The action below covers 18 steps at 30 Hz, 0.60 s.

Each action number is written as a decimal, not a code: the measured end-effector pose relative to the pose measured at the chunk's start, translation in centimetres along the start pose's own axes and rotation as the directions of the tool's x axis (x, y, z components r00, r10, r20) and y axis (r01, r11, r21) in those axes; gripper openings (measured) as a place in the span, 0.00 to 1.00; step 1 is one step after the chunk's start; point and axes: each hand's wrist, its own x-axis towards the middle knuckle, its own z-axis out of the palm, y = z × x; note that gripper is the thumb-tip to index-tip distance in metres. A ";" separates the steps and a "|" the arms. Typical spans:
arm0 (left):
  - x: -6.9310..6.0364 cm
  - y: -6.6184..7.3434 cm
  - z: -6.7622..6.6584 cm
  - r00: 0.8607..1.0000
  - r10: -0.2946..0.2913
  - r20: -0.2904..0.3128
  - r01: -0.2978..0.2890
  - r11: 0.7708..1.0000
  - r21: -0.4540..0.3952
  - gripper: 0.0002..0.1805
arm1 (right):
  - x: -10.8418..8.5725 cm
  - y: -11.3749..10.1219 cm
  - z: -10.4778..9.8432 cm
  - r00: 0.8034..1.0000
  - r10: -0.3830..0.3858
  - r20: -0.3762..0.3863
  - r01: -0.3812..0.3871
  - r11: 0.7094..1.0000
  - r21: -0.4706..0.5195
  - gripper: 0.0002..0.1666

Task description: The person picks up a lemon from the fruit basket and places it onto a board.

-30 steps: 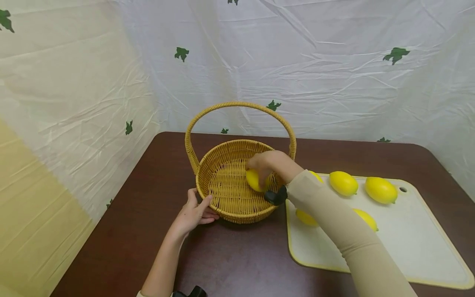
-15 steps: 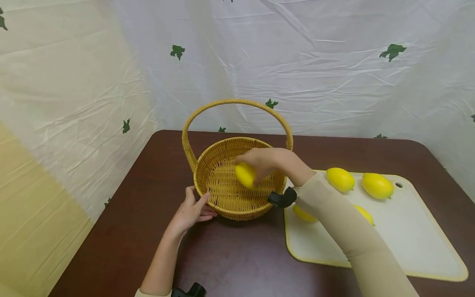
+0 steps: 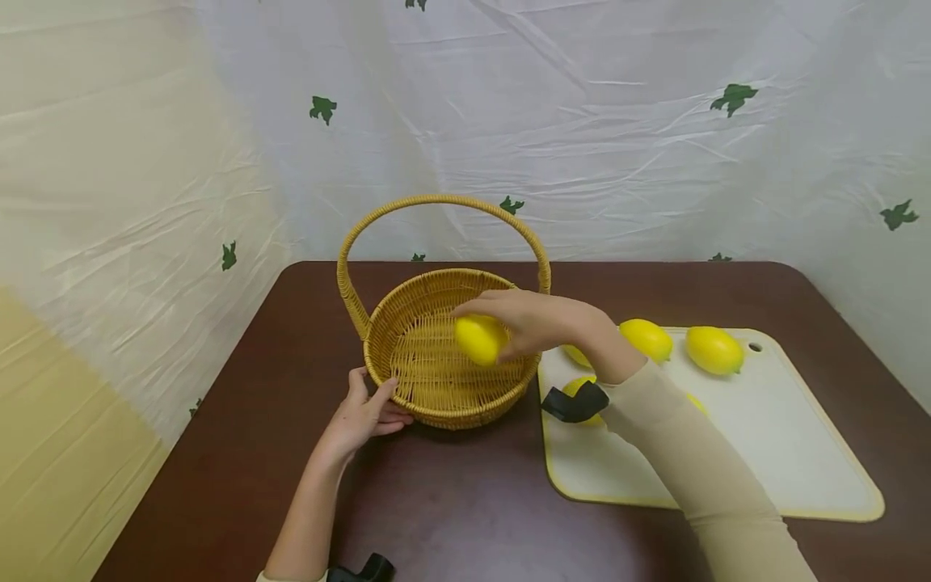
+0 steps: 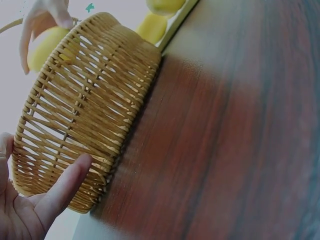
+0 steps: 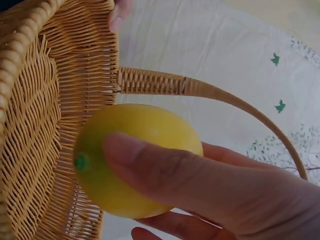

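Note:
A round wicker basket with a tall arched handle stands on the dark table. My left hand holds its near left rim, thumb over the edge and fingers against the outer wall; the left wrist view shows one finger stretched near the weave. In my right hand is a yellow lemon, gripped between thumb and fingers over the basket's right half. The right wrist view shows the lemon near the rim, its green tip toward the basket. No other lemon shows inside the basket.
To the right lies a white cutting board with a yellow edge. Several lemons rest on it, some partly hidden by my right arm and its black wrist mount. A white cloth hangs behind the table.
My right hand has moved with the lemon, first left across the basket, then back right and apparently higher. The view has turned slightly right. My left hand stays at the rim.

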 end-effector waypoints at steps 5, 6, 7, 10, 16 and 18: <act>0.2 0.2 -0.2 1.000 -0.006 0.017 0.006 1.000 0.008 0.32 | -2.2 0.2 -0.1 0.995 -0.044 -0.094 0.048 0.998 0.042 0.44; 0.2 0.3 -0.2 1.000 -0.007 0.021 0.007 1.000 0.011 0.32 | -2.7 0.3 -0.2 0.993 -0.048 -0.112 0.054 0.997 0.047 0.44; 0.3 0.3 -0.3 1.000 -0.008 0.025 0.007 1.000 0.014 0.32 | -3.2 0.3 -0.2 0.990 -0.052 -0.131 0.059 0.997 0.050 0.44; 0.4 0.4 -0.5 0.999 -0.008 0.037 0.007 1.000 0.022 0.31 | -5.0 0.6 -0.2 0.982 -0.041 -0.182 0.050 0.998 0.043 0.44; 0.5 0.6 -1.0 0.999 -0.033 0.038 0.032 0.999 0.036 0.27 | -8.6 1.4 0.0 0.978 0.053 -0.203 -0.045 0.998 0.043 0.42; 0.5 0.7 -0.9 0.999 -0.038 0.039 0.036 0.998 0.043 0.27 | -10.0 1.7 0.1 0.975 0.083 -0.206 -0.079 0.996 0.031 0.41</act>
